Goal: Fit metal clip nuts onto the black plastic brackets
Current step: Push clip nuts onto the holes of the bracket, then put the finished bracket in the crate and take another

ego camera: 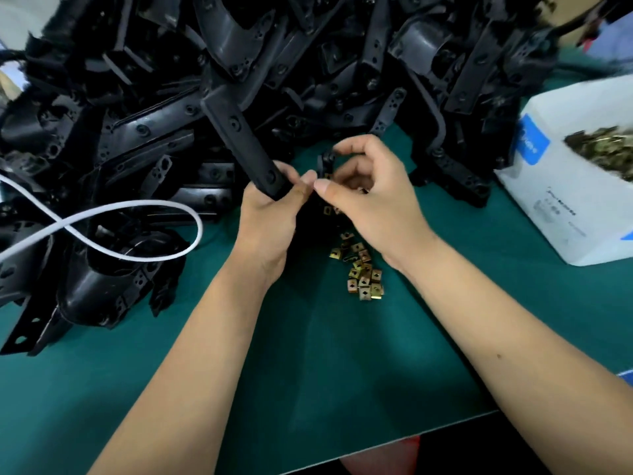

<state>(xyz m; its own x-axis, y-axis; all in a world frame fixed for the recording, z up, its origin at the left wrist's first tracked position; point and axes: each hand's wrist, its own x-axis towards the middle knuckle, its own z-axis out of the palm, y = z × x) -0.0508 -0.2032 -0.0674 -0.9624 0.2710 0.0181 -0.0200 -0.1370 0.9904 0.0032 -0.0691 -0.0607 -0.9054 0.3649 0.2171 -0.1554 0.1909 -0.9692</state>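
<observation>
I see my left hand (270, 214) gripping the black bracket (245, 145), long axis running to upper left, while my right hand (363, 197) fingers (323, 184) pinch at its near end, clip nuts (363, 275) on the counter (308, 354) just below

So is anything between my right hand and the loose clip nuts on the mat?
Nothing visible. The right hand hovers just above the clip nuts, with open green mat around them.
</observation>
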